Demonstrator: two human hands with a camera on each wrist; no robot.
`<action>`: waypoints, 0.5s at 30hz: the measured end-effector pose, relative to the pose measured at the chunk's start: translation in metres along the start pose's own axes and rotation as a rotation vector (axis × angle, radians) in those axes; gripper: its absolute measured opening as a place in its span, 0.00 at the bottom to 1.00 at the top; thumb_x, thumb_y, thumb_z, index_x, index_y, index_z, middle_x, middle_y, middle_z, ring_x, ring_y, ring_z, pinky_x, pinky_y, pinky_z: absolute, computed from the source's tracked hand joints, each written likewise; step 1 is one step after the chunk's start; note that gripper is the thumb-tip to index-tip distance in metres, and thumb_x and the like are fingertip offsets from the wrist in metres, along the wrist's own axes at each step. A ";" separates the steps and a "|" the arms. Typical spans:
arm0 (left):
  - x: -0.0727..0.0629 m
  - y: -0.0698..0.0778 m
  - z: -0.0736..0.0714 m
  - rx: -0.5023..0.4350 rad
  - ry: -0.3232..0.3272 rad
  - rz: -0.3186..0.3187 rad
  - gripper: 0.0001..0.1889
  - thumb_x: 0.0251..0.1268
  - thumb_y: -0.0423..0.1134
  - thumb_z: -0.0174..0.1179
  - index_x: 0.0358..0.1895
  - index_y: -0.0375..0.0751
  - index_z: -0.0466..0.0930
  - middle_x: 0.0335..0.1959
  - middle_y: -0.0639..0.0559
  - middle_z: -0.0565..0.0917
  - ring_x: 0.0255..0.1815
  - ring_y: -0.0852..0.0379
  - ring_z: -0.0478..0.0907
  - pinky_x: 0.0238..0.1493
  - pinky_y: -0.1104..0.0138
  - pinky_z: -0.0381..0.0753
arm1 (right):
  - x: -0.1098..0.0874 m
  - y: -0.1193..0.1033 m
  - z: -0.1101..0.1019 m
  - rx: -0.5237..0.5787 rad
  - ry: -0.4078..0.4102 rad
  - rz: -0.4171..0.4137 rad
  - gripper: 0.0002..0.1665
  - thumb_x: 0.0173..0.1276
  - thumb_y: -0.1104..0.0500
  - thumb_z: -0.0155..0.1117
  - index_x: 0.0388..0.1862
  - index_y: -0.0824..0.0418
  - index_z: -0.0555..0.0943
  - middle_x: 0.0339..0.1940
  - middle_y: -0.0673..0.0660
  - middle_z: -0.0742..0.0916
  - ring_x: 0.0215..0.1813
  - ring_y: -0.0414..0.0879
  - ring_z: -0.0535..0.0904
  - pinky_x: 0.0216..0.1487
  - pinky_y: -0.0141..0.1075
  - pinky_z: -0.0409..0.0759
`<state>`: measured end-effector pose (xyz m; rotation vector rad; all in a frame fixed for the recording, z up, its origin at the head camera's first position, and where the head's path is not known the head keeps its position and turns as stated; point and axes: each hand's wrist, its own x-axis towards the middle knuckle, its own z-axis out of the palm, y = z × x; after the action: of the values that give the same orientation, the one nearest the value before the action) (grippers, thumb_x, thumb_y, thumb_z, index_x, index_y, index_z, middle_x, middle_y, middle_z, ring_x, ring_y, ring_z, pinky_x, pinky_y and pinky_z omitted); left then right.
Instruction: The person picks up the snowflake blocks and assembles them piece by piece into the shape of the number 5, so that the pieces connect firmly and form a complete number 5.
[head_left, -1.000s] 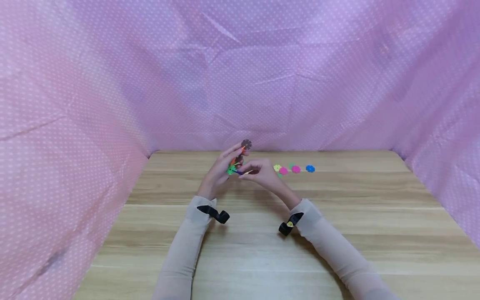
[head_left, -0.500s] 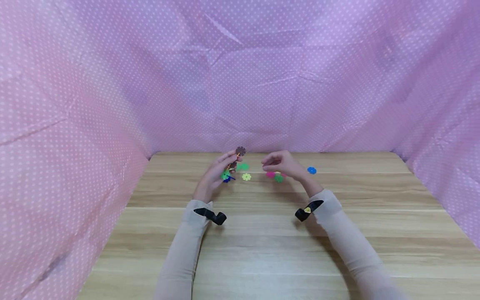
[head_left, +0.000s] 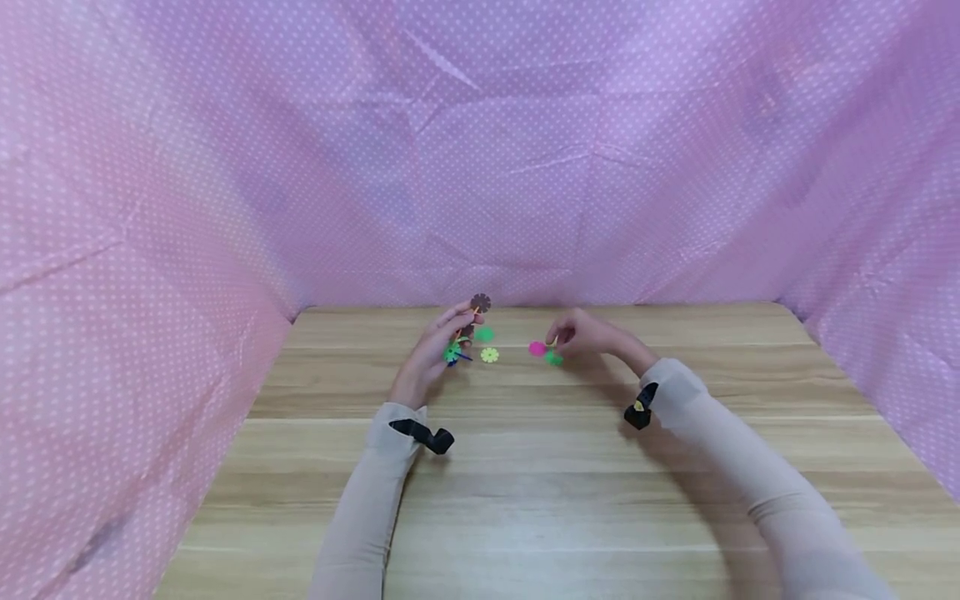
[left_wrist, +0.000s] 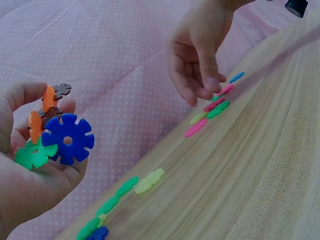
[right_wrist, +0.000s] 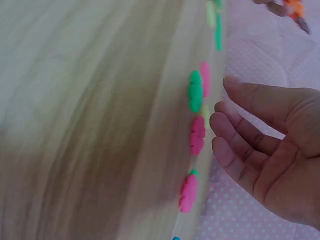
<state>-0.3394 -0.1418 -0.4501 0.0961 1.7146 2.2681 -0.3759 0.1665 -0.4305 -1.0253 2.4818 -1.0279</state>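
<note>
- Your left grip (head_left: 429,352) was clamped on a chain of joined discs (left_wrist: 50,115), near the middle of the head view.
- In that view, the chain's long axis leaned from lower left to upper right, with a brown disc (head_left: 481,302) at its upper end.
- In the left wrist view, the chain sat at the left of the frame; its axis climbed from a green disc (left_wrist: 36,154) and a blue disc (left_wrist: 81,140) to the brown one, and the blue disc's flat face was turned towards the camera.
- Your right grip (head_left: 590,335) was loosely bent, thumb and fingers apart, right of centre, just beside a flat-lying pink disc (head_left: 537,349).
- Between your two hands, a pale yellow disc (head_left: 490,355) lay flat on the desk (head_left: 525,517).
</note>
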 end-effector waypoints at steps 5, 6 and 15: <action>0.001 0.003 0.000 0.039 -0.015 0.008 0.24 0.78 0.42 0.55 0.73 0.46 0.70 0.50 0.57 0.83 0.39 0.64 0.74 0.41 0.71 0.73 | 0.003 0.000 0.003 -0.058 -0.040 0.026 0.15 0.58 0.69 0.74 0.44 0.73 0.86 0.28 0.57 0.87 0.32 0.40 0.79 0.35 0.28 0.79; 0.001 0.004 0.000 0.042 -0.019 0.008 0.23 0.78 0.42 0.55 0.73 0.47 0.70 0.50 0.57 0.83 0.40 0.64 0.74 0.42 0.70 0.73 | 0.004 0.000 0.004 -0.074 -0.039 0.039 0.15 0.58 0.69 0.74 0.44 0.73 0.86 0.28 0.57 0.87 0.32 0.41 0.79 0.34 0.28 0.78; 0.000 0.002 0.002 0.022 -0.046 -0.005 0.21 0.79 0.40 0.54 0.71 0.44 0.72 0.47 0.59 0.84 0.39 0.63 0.75 0.40 0.73 0.74 | 0.007 0.003 0.015 -0.108 0.009 0.161 0.10 0.56 0.70 0.77 0.37 0.71 0.86 0.27 0.58 0.85 0.31 0.40 0.76 0.34 0.28 0.76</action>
<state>-0.3393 -0.1406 -0.4474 0.1476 1.7145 2.2269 -0.3749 0.1548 -0.4431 -0.8348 2.6021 -0.8607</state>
